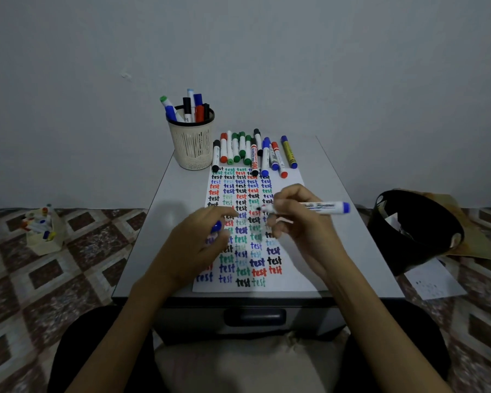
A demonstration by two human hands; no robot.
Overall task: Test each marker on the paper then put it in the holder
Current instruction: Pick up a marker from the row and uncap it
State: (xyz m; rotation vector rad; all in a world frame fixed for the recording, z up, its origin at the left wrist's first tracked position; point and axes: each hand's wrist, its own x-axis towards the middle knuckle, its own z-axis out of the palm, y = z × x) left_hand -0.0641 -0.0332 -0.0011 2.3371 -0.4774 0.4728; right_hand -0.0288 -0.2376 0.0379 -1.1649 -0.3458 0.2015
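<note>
My right grip (298, 222) is curled round an uncapped blue marker (323, 207), its dark tip over the paper (294, 181) on the table (182, 199). My left grip (193, 236) pinches the blue cap (216, 226) above the paper's left side. The mesh holder (192, 146), with several markers in it, stands by the paper's far left corner, beside a row of loose markers (247, 151).

You face a plain, pale grey wall (238, 52) with 1 small scuff (126, 75) left of centre. Below it, the floor (68, 279) is tiled in brown and cream diamonds. A small grey cabinet (357, 251) stands against the wall, its dark drawer handle (254, 317) towards you. A black bin (408, 256) sits on the floor to your right. The light is dim and even.
</note>
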